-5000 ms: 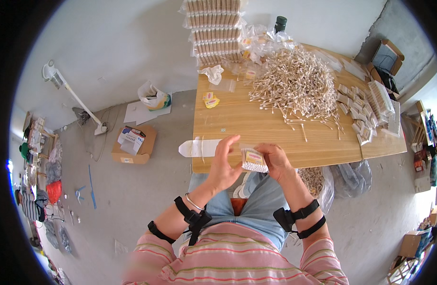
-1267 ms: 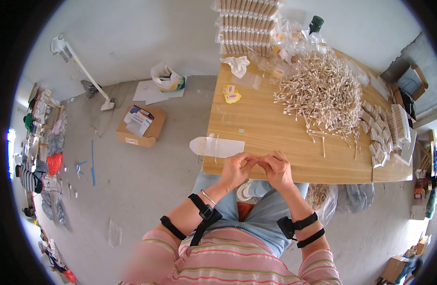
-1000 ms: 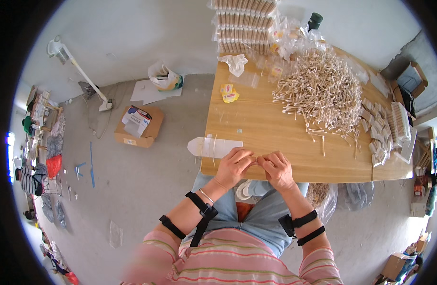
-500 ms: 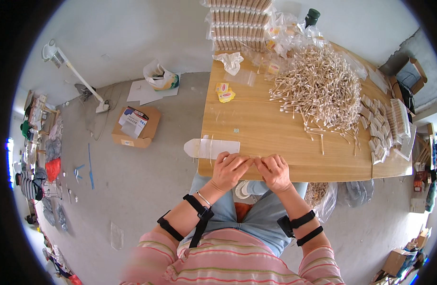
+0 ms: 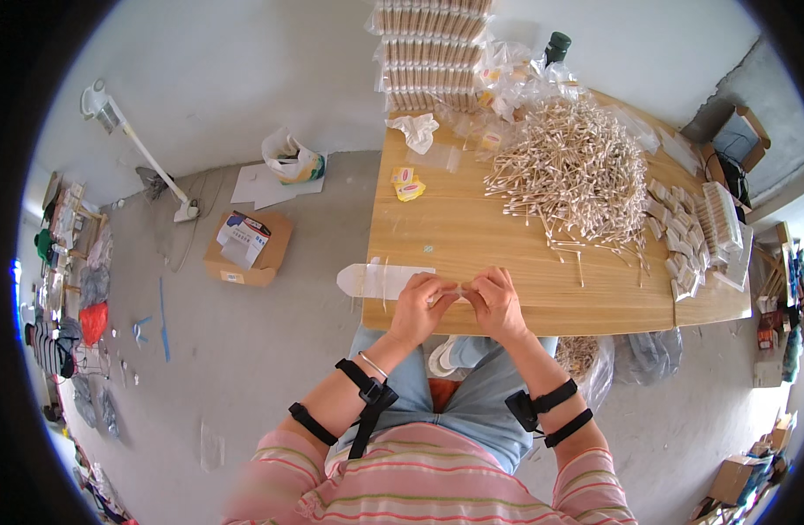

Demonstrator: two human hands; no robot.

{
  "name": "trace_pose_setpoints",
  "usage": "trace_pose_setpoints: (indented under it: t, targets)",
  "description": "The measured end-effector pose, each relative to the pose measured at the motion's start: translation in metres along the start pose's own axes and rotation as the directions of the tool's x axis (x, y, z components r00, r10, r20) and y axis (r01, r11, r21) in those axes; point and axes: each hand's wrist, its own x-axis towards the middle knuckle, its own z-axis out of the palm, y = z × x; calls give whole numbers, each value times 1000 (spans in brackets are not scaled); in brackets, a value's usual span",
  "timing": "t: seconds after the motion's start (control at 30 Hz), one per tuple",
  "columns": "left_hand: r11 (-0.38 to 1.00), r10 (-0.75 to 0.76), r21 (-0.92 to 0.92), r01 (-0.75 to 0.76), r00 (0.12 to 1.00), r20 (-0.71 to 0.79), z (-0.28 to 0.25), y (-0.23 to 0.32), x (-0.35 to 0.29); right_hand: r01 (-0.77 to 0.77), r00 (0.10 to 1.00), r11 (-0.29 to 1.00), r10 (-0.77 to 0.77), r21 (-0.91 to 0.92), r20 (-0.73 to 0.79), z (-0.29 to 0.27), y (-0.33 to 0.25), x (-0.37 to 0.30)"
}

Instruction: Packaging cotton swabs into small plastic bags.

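My left hand (image 5: 419, 306) and my right hand (image 5: 496, 304) meet above the table's front edge. Both are closed, fingertips pinched close together around something small and pale that I cannot make out. Just left of my left hand lies a white card strip with a rounded, tapered end (image 5: 360, 281), partly past the table's left edge; thin bands cross it. A big loose heap of cotton swabs (image 5: 577, 166) covers the table's right half, and a few stray swabs (image 5: 580, 267) lie nearer to me.
Bundled packs of swabs (image 5: 428, 52) are stacked at the back, beside crumpled clear bags (image 5: 507, 66). Yellow labels (image 5: 408, 185) and a crumpled tissue (image 5: 417, 133) lie on the wooden table (image 5: 472, 227). Small packs (image 5: 682, 236) line the right end. An open cardboard box (image 5: 262, 262) sits on the floor.
My fingertips have curled into a tighter pinch, with the right hand's fingers drawn up a little. The whole view has shifted slightly; the things on the table look the same.
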Motion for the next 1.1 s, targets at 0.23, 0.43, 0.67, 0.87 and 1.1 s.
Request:
trace_pose_setpoints:
  t: [0.23,0.43,0.67,0.87,1.1]
  targets:
    - [614,-542,-401,680,733,412,-1,-1,15,-486,872,778,398,398,285,9,24,0]
    - [375,-554,-539,754,649,522,0,-17,11,-712,679,317,538,627,500,9,20,2]
    - [995,-78,-53,83,992,97,-7,-3,9,-130,986,986,139,101,-88,8,-6,8]
    - [947,-191,-244,209,977,95,-5,16,7,-143,990,983,144,118,1,-10,-2,4]
    - [991,-83,-90,99,983,165,-15,19,4,-143,988,963,125,227,92,-15,-4,-5]
